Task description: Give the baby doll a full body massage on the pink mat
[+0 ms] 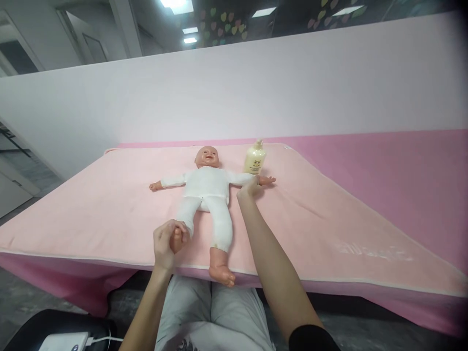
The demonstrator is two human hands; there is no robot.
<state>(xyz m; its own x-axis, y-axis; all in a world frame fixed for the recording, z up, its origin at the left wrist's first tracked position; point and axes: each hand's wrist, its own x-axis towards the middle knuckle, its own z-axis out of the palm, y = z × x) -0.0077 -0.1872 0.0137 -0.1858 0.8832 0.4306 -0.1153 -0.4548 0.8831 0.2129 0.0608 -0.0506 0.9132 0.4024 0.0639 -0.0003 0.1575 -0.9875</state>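
- Doll [207,187] lies face up on the pink towel [109,204], head toward the wall, arms spread out to both sides, legs toward the person.
- Doll wears a white suit; bare feet, and its far foot [221,270] hangs at the towel's near edge.
- Left hand [166,243] is curled around the doll's other foot, fingers wrapped over it, so most of that foot is hidden.
- Right hand [248,186] reaches far out, arm straight, and rests on the doll's arm near the wrist. Fingers look closed over the sleeve, but cannot tell how tight the grip is from this angle.
- Doll's small hand sticks out just past the right hand.
- Bottle [255,157], cream-coloured with a pump top, stands upright on the towel just behind that doll arm, beside the doll's head.
- Towel covers a table with a darker pink cloth [402,165] under it, showing on the right.
- White wall [256,87] runs behind the table.
- Person's grey trousers [212,312] show below the table edge.
- White device with a cable [66,341] sits bottom left.
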